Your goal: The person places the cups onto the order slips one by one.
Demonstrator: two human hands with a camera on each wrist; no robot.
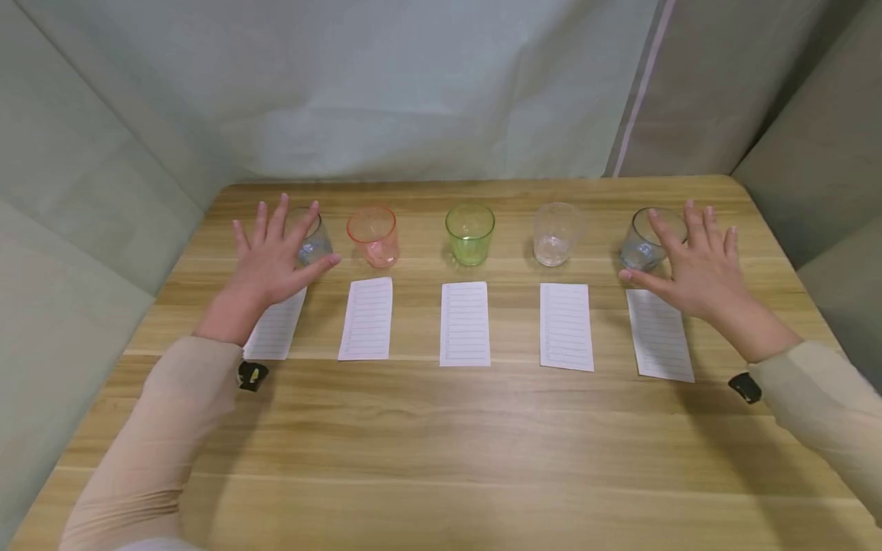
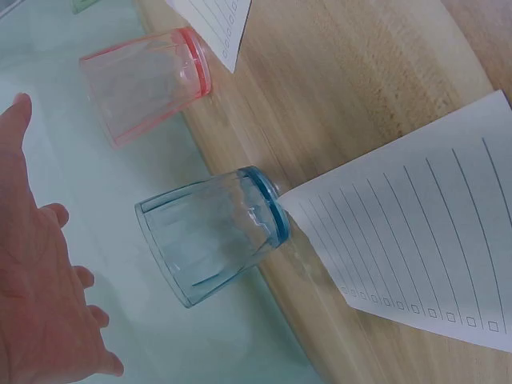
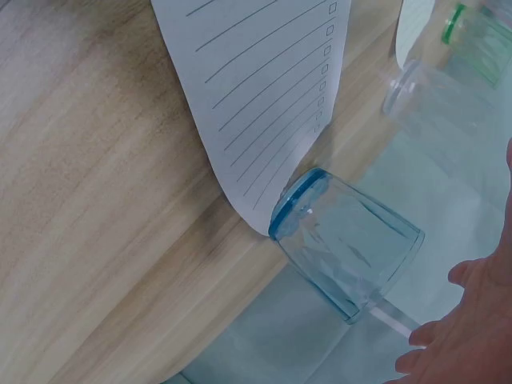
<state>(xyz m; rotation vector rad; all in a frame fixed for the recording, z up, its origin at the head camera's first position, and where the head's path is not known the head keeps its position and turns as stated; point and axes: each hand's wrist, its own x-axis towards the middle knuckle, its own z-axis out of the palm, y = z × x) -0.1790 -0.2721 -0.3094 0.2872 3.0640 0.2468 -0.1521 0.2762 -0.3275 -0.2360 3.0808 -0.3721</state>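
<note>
My left hand (image 1: 270, 259) is spread above the blue-tinted glass (image 1: 316, 249) at the left end of a row of glasses. In the left wrist view a gap shows between that hand and the blue glass (image 2: 212, 236). At the row's right end, my right hand (image 1: 701, 268) has its fingers fanned out over another blue-tinted glass (image 1: 637, 249). The right wrist view shows this second glass (image 3: 352, 244) upright and apart from the fingers. Between them stand a red glass (image 1: 381, 249), a green glass (image 1: 471, 249) and a clear glass (image 1: 553, 249). Neither hand holds anything.
A lined paper slip lies in front of each glass, such as the middle slip (image 1: 465, 325); the left hand partly covers the leftmost slip (image 1: 276, 329). The wooden table (image 1: 455, 459) meets grey-white curtains (image 1: 413, 92) at the back and sides.
</note>
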